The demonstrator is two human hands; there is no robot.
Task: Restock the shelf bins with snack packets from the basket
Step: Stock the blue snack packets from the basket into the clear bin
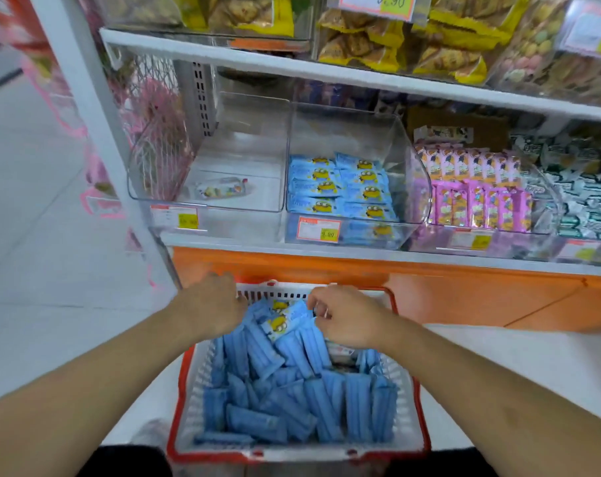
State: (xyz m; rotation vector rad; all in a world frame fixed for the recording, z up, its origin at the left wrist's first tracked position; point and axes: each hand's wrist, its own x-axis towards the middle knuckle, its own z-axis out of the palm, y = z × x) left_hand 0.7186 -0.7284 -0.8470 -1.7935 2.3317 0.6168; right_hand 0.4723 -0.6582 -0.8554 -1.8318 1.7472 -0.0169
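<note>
A white basket with a red rim (182,407) sits on the floor below me, filled with several blue snack packets (292,397). Both my hands are at its far end. My left hand (211,306) curls over the left side of a raised bunch of blue packets (281,320). My right hand (343,316) pinches the right side of the same bunch. Above, on the lowest shelf, a clear bin (412,187) holds rows of the same blue packets (340,187).
To the left of that bin a clear bin (223,156) holds one small packet (220,189). To the right are bins of pink packets (478,191) and white-green packets (584,201). An orange base panel (464,294) runs under the shelf. Yellow snack bags (395,39) fill the shelf above.
</note>
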